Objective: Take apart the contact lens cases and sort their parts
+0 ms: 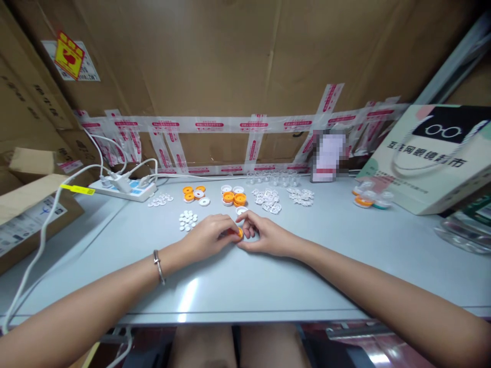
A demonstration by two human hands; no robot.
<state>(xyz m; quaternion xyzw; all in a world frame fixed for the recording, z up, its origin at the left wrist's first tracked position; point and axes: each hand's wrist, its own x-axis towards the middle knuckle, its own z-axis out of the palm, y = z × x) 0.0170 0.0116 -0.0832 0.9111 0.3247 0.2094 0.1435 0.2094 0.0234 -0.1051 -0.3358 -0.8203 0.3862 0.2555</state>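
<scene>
Just above the table, at the middle front, a small orange round plastic part [240, 233] shows between my hands. My left hand [210, 236] pinches it from the left; the fingers cover most of it. Curled around its right side is my right hand [264, 235], with thumb and fingertips at the part. A white ring [241, 210] lies just behind the fingers. Farther back are stacked orange and white rings [233, 197] and another group of orange and white discs [195, 194]. Small white round pieces [187, 220] lie left of my left hand.
White cut-out pieces [267, 200] and clear cups [274, 178] sit at the back. Assembled orange and teal pieces [371, 198] lie right, before a paper bag [429, 158]. A phone [329, 156] leans on the cardboard. A power strip [126, 188] with cables stands left.
</scene>
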